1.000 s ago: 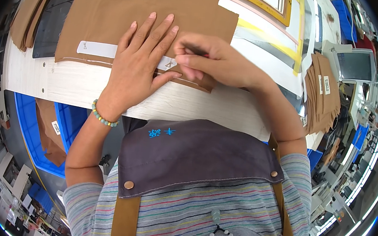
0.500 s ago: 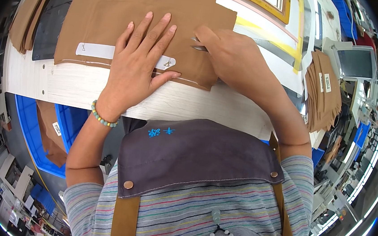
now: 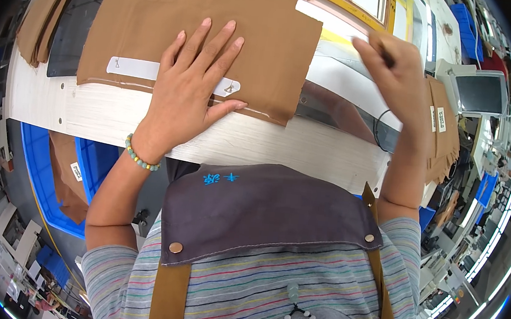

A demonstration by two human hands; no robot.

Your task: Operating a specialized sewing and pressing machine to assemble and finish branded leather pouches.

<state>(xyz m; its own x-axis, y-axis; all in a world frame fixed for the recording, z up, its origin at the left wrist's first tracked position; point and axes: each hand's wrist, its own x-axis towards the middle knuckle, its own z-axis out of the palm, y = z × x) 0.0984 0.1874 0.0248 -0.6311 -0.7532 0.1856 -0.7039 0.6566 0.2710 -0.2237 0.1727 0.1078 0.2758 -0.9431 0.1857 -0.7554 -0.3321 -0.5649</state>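
Note:
My left hand (image 3: pixel 192 81) lies flat on a brown fabric piece (image 3: pixel 247 49), its fingers spread. A white strip (image 3: pixel 133 67) on the fabric runs partly under that hand, with a small dark mark near each visible end. Below the strip, a pale line follows the fabric's near edge. My right hand (image 3: pixel 393 77) is raised off the fabric to the right, over a white sheet and a dark glossy surface. Its fingers are curled and slightly blurred. Whatever they hold is hidden; no metal tips show now.
Yellow-edged frames (image 3: pixel 365 17) lie at the far right of the pale table (image 3: pixel 102 109). A black cord loop (image 3: pixel 376 132) is near my right forearm. Brown fabric stacks (image 3: pixel 435 136) sit right and far left. A blue bin (image 3: pixel 37 158) with brown fabric stands below left.
My right hand has moved right, away from the fabric; metal scissor-like tips that showed at its fingers are no longer visible. My left hand and the fabric stay nearly as they were.

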